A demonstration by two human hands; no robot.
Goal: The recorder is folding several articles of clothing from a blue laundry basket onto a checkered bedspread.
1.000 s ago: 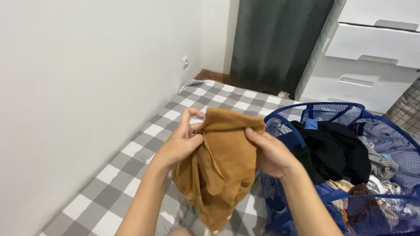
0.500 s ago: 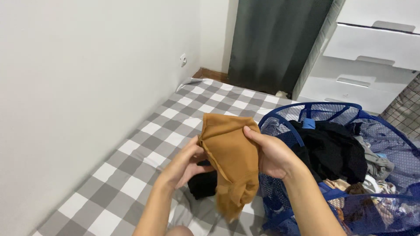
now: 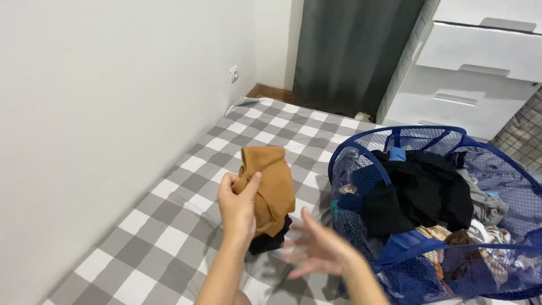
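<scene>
My left hand [image 3: 239,201] grips a folded tan-brown garment [image 3: 269,186] by its left edge and holds it up over the grey-and-white checked mattress [image 3: 180,197]. A dark, black piece of cloth [image 3: 270,242] lies on the mattress just below the garment. My right hand [image 3: 319,252] is lower and to the right, blurred, fingers spread, holding nothing. It hovers between the garment and a blue mesh laundry basket [image 3: 395,138].
The basket at the right is full of mixed clothes, black ones [image 3: 429,189] on top. A white wall runs along the left with a socket [image 3: 233,73]. A dark curtain [image 3: 350,51] and a white drawer chest [image 3: 468,68] stand at the back.
My right hand let go of the tan garment and dropped lower, open. My left hand now holds the garment alone, shifted left and more bunched.
</scene>
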